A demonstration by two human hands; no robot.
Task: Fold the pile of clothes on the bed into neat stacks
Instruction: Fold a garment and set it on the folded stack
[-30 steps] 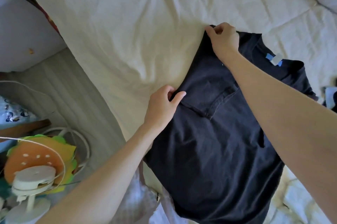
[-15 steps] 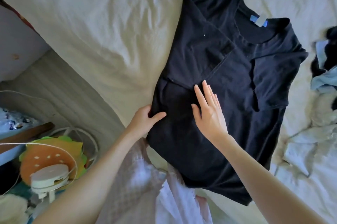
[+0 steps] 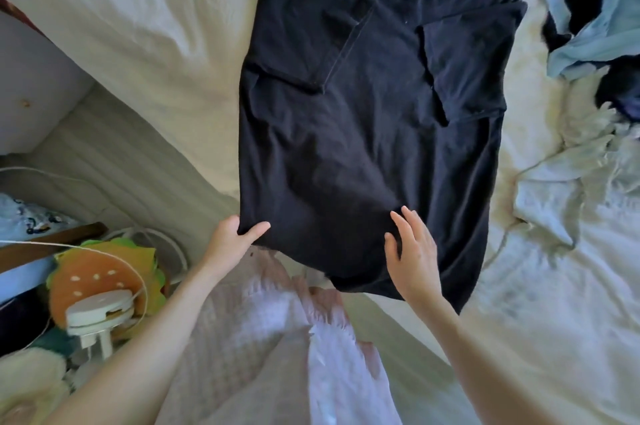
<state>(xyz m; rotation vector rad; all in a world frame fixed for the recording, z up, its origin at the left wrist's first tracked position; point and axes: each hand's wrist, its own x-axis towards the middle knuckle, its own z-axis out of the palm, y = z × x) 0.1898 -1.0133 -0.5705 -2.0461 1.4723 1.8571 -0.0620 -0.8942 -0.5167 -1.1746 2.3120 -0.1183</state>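
bed: cream sheet (image 3: 156,26) fills most of the frame and carries everything; its near edge runs diagonally down the left.
black T-shirt: (image 3: 363,147) lies flat in the centre, long axis running from collar at top centre to hem at lower centre, straight away from the person; both sleeves are already folded in over the body.
key relation: the hem is the near end, right at both hands, and the collar lies directly beyond them, so the likely next fold goes lengthwise, hem toward collar.
unfolded pile: rumpled pale blue and dark clothes (image 3: 588,26) at upper right, pale ones below them, well apart from the shirt and not in the fold's path.
left hand: (image 3: 232,237) pinches the hem's left corner, thumb on top, fingers seemingly tucked underneath.
right hand: (image 3: 412,251) rests flat on the cloth near the hem, fingers straight and spread, gripping nothing.
floor clutter: burger-shaped cushion (image 3: 100,279) at lower left, off the bed.
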